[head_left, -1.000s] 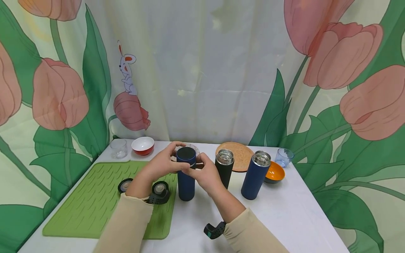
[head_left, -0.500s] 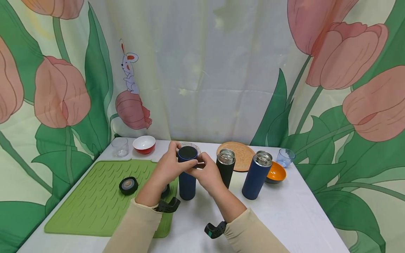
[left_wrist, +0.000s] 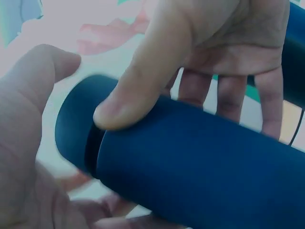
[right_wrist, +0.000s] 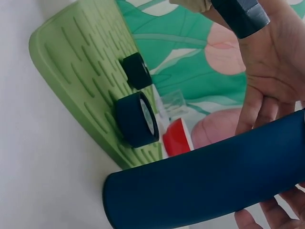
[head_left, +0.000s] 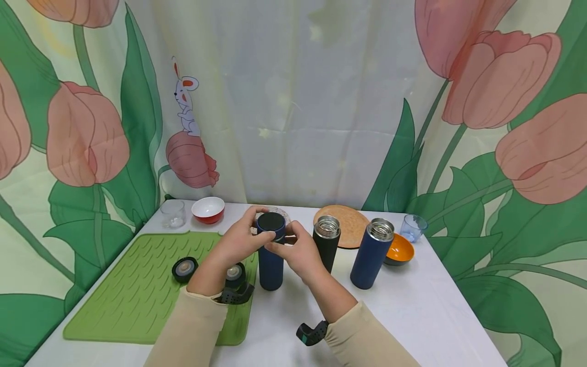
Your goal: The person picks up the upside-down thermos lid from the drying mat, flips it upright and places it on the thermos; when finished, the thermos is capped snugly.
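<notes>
A dark blue thermos bottle (head_left: 271, 272) stands upright on the white table (head_left: 367, 326), its lid (head_left: 270, 221) on top. My left hand (head_left: 240, 237) is curled around the lid, the thumb lying across its front. Just below the seam, my right hand (head_left: 298, 250) holds the bottle's upper body. The left wrist view shows the right thumb (left_wrist: 126, 109) pressed at a narrow dark gap between lid and body. Two round dark lids (head_left: 185, 269) lie on the green mat (head_left: 124, 285), one partly behind my left wrist.
An uncapped black thermos (head_left: 326, 247) and an uncapped blue one (head_left: 369, 260) stand to the right. Behind are a wooden board (head_left: 350, 224), an orange bowl (head_left: 400, 250), a blue glass (head_left: 412, 228), a red-white bowl (head_left: 208, 210) and a clear glass (head_left: 173, 214).
My left wrist swung right, then partly back left, as the left thumb shifted across the lid and drew back. My right hand and the bottle have stayed nearly in place.
</notes>
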{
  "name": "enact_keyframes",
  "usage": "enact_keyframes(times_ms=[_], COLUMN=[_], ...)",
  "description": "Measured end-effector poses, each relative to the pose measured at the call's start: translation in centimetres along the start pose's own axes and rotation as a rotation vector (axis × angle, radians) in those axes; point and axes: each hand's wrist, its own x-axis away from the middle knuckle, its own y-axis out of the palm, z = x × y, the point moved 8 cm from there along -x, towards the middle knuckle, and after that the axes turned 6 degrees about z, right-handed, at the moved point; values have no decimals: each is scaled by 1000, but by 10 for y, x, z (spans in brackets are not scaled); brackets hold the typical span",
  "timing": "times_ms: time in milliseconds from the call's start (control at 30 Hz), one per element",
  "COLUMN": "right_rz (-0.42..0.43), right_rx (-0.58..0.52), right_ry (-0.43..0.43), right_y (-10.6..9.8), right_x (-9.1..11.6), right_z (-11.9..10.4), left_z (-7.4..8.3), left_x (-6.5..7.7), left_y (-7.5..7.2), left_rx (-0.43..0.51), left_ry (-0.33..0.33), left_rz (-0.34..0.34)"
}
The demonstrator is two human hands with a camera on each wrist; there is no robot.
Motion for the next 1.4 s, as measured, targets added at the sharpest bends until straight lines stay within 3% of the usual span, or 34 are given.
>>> enact_keyframes(times_ms=[167,367,467,667,733,867,1100,1167,1267,1400], right_rz=[17,22,23,13,13,6,23,26,19,14], right_rx=[-16,-42,-36,3,4,3,-31,-41,-46,-24], right_ry=[-29,-51,-46,-17,-16,-8,-31,-37,-43,-43], right_y=[-2,-1,0,0,-1,-1,-1,-1,0,0], right_x=[-1,-1,-1,0,-1,-1,-3,-3,-2,-1], right_z=[-2,-2,-1,-1,-2,0,2,2,1,0], left_z=[-1,5,4,-5,-6,-7,0,2,3,2], left_x=[2,7,6,0,-2,-2,1,3,4,1], left_y=[2,3,3,-1,0,0,3,4,4,2], left_rx=[-22,-63,-38,193,224,205,30,-13,-6,140], left_ry=[-76,-79,-58,13,11,-9,-106,-114,-87,-16], left_rz=[94,154,132,-55,-85,-79,124,153,135,3])
